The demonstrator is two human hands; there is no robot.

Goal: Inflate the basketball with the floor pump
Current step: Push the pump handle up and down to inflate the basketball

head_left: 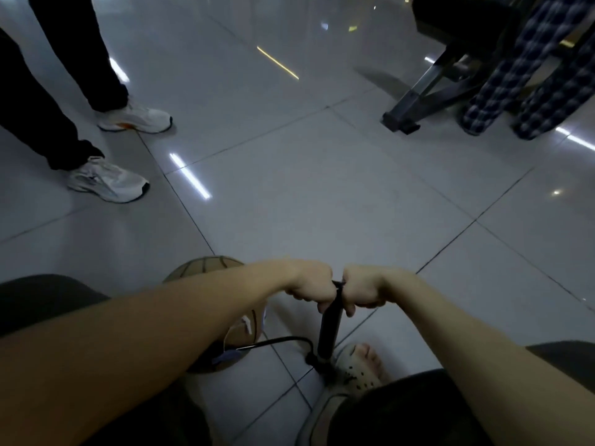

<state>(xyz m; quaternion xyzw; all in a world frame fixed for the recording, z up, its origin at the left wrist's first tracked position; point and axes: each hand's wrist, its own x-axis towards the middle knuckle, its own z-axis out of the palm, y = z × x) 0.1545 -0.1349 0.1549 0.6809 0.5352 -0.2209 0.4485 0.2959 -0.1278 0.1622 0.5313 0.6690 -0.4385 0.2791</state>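
- The floor (322, 194) is made of big, shiny grey tiles with thin dark lines between them.
- Bright stripes of light (190, 175) shine on the floor.
- At the far left someone stands in black trousers (48, 123) and white shoes (108, 180).
- At the far right are blue checked trousers (515, 91), next to a dark metal frame (428, 91).
- My foot wears a cream shoe with holes (359, 371).

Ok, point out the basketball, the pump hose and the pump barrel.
basketball (203, 268): head view, its upper seamed panel.
pump hose (280, 338): head view, middle of its curve.
pump barrel (329, 326): head view, mid-cylinder.
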